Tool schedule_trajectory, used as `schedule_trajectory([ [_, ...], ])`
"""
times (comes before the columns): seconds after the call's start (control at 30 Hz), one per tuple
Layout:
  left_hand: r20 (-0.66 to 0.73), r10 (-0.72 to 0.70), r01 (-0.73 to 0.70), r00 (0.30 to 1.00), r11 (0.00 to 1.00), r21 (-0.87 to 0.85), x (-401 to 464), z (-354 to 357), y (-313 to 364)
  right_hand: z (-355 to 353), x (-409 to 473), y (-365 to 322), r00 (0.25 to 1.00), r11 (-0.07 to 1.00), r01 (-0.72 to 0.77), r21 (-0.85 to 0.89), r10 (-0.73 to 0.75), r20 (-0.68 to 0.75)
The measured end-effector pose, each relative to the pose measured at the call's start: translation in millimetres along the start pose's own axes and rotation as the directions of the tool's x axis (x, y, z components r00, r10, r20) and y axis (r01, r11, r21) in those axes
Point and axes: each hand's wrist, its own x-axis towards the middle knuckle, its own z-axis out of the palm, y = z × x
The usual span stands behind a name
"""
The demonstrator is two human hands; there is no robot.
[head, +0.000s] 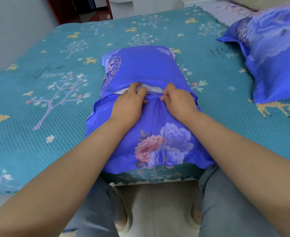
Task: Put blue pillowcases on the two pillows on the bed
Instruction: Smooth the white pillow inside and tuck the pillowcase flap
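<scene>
While both hands pinch the blue pillowcase [147, 106] opening mid-bed | left hand [129, 101], right hand [178, 100] gripping fabric | white pillow [151, 88] exposed | risk: flap slips, likely gaping.

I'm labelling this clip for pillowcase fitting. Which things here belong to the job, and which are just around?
Job: left hand, right hand, blue pillowcase, white pillow showing at its opening, second cased pillow.
Around: teal bedspread, doorway, slippers.
</scene>
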Motion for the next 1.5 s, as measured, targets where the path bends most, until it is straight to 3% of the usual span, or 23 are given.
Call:
schedule_trajectory([
  [0.1, 0.044, -0.044, 0.039, 0.998, 0.992, 0.119, 19, -2, -4, 10, 3, -2, 1.000, 1.000, -0.008, -0.009, 0.007, -0.020],
  [0.2, 0.075, -0.091, 0.074, 0.993, 0.974, 0.214, 51, -6, -16, 16, 1, -5, 0.998, 0.993, 0.058, 0.098, -0.058, 0.002],
  [0.33, 0.009, -0.067, 0.063, 0.998, 0.965, 0.255, 84, 0, -26, 13, 5, 6, 1.000, 0.994, 0.021, 0.108, -0.019, -0.022],
  [0.43, -0.057, -0.077, 0.088, 0.995, 0.973, 0.215, 80, 11, -33, 11, 2, 17, 0.994, 0.995, -0.103, 0.015, 0.103, -0.017],
  [0.53, -0.064, -0.084, 0.088, 0.994, 0.994, 0.065, 64, 17, -37, 12, 9, 29, 0.990, 0.989, -0.144, -0.045, 0.144, 0.004],
  [0.63, -0.040, -0.072, 0.067, 0.997, 0.991, -0.113, 42, 12, -35, 0, 25, 40, 0.915, 0.969, -0.237, 0.078, 0.249, -0.318],
  [0.7, -0.015, -0.071, 0.068, 0.997, 0.986, -0.152, 32, 6, -31, -8, 28, 39, 0.831, 0.963, -0.179, 0.200, 0.257, -0.493],
  [0.73, 0.025, -0.065, 0.068, 0.998, 0.991, -0.113, 30, 3, -31, -7, 28, 37, 0.836, 0.963, -0.119, 0.244, 0.229, -0.498],
  [0.83, 0.201, -0.058, 0.065, 0.978, 0.997, -0.031, 32, -2, -40, -1, 26, 34, 0.974, 0.950, -0.002, 0.311, 0.073, -0.216],
  [0.9, 0.332, -0.071, 0.133, 0.941, 0.976, -0.170, 41, -15, -48, 0, 24, 30, 0.999, 0.968, 0.020, 0.249, -0.012, -0.032],
  [0.97, 0.511, -0.089, 0.279, 0.855, 0.909, -0.309, 53, -31, -49, 0, 24, 28, 0.998, 0.977, 0.049, 0.206, -0.042, -0.040],
  [1.0, 0.576, -0.075, 0.294, 0.814, 0.908, -0.298, 59, -38, -50, 1, 25, 27, 0.995, 0.974, 0.085, 0.212, -0.071, -0.072],
  [1.13, 0.700, 0.013, 0.088, 0.714, 0.990, -0.108, 78, -54, -61, 7, 31, 21, 0.964, 0.956, 0.264, 0.126, -0.256, -0.074],
  [1.2, 0.690, 0.049, 0.094, 0.723, 0.981, -0.168, 84, -56, -67, 7, 35, 17, 0.971, 0.970, 0.241, 0.044, -0.240, -0.019],
  [1.27, 0.579, 0.059, 0.075, 0.813, 0.976, -0.206, 87, -53, -71, 4, 42, 19, 0.984, 0.988, 0.157, -0.008, -0.156, 0.081],
  [1.33, 0.383, 0.019, 0.013, 0.924, 0.997, -0.079, 86, -44, -83, -1, 47, 25, 0.985, 0.997, 0.069, -0.039, -0.062, 0.160],
  [1.37, 0.334, -0.008, 0.013, 0.943, 1.000, -0.014, 85, -40, -92, -4, 50, 28, 0.981, 0.999, 0.028, -0.027, -0.023, 0.194],
  [1.43, 0.445, -0.031, 0.066, 0.895, 0.996, -0.064, 81, -37, -108, -12, 54, 39, 0.957, 0.998, -0.057, 0.008, 0.052, 0.286],
  [1.5, 0.581, 0.042, 0.146, 0.813, 0.950, -0.274, 75, -43, -116, -18, 56, 48, 0.904, 0.992, -0.126, -0.007, 0.118, 0.412],
])
